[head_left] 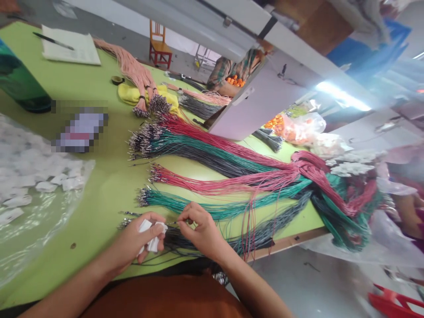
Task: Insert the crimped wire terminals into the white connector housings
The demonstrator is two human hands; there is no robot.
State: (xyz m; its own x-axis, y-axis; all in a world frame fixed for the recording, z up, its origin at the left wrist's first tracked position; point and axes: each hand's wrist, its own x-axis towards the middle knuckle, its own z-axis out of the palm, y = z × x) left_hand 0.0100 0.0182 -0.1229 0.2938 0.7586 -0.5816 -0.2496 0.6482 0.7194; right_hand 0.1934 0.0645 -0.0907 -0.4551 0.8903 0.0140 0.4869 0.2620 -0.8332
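Observation:
My left hand point(145, 236) is closed around a few white plastic connector housings point(153, 244) at the table's front edge. Just to its right, my right hand point(198, 227) pinches a thin wire point(173, 223), whose end points toward the housings; its colour is hard to make out. Whether the wire touches a housing I cannot tell. Beneath both hands lies a bundle of black wires point(179, 238) with metal terminals at the left ends. Beyond them, green wires point(175, 201) and red wires point(185, 182) are spread in bundles with their terminal ends also to the left.
A clear plastic bag point(66, 194) of white housings lies at left. Behind it are a phone point(82, 130), a green bottle point(23, 79) and a notebook point(71, 48) with a pen. A pale upright panel point(248, 101) stands mid-table. Another person's plaid sleeve point(220, 73) shows behind it.

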